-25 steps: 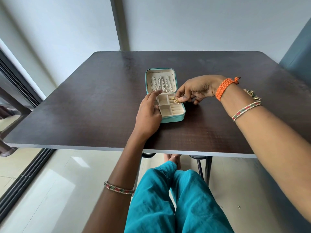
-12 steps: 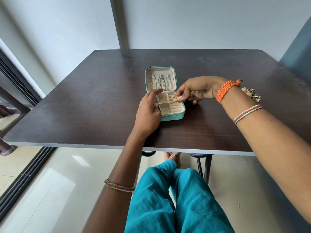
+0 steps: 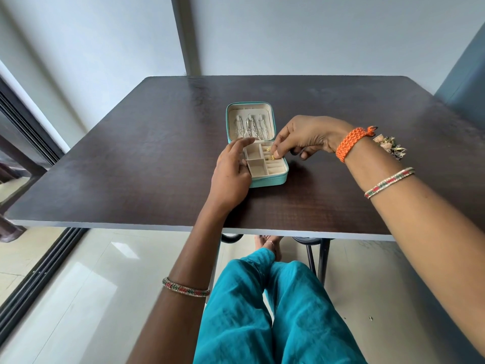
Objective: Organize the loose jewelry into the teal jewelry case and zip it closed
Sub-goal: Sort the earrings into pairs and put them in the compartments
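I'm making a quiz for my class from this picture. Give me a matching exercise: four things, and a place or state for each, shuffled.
Things:
1. teal jewelry case
2. gold ring
3. silver chains
4. loose jewelry pile

Places or states:
A. hanging in the lid
B. pinched by the right hand's fingers
C. on the table behind the right wrist
D. lying open

Pairs: 1-D, 2-B, 3-A, 4-C

No text, label, brand mark, number or sign can be read anywhere in the frame.
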{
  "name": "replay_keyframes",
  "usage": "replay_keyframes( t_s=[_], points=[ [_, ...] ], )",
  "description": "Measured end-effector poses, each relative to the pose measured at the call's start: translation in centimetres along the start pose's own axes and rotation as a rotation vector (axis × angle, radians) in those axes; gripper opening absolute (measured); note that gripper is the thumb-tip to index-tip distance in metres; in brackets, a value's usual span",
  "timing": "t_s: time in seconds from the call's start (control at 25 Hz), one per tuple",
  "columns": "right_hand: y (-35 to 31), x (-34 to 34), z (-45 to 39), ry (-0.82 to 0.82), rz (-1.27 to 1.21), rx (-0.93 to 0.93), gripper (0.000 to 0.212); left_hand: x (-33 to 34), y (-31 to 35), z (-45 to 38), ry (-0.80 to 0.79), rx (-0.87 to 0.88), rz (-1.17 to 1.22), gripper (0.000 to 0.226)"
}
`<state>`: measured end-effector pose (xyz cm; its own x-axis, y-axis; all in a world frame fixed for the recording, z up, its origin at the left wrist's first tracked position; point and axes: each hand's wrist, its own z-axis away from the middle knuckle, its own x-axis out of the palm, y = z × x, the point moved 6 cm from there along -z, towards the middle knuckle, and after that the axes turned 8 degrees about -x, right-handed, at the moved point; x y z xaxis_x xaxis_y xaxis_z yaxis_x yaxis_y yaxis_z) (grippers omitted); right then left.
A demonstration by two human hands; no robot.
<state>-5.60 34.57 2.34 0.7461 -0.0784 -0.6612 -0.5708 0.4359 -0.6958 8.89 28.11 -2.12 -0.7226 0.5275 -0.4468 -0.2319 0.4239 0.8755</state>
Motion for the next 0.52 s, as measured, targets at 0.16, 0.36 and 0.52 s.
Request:
replay_keyframes(
  t_s=[0.16, 0.36, 0.52],
  points=[
    [0.2, -0.06, 0.15, 0.022, -0.055, -0.009, 0.015, -0.11, 0.18, 0.1, 0.011, 0.003, -0.003, 0.055],
    [0.59, 0.67, -0.17, 0.066, -0.031, 0.016, 0.026, -0.24, 0.67, 0.26, 0.022, 0.033, -0.018, 0.058],
    [0.92, 0.65, 0.31, 0.076, -0.029, 0.024, 0.024, -0.37, 0.54, 0.37, 0.042, 0.028, -0.009, 0.053]
  ],
)
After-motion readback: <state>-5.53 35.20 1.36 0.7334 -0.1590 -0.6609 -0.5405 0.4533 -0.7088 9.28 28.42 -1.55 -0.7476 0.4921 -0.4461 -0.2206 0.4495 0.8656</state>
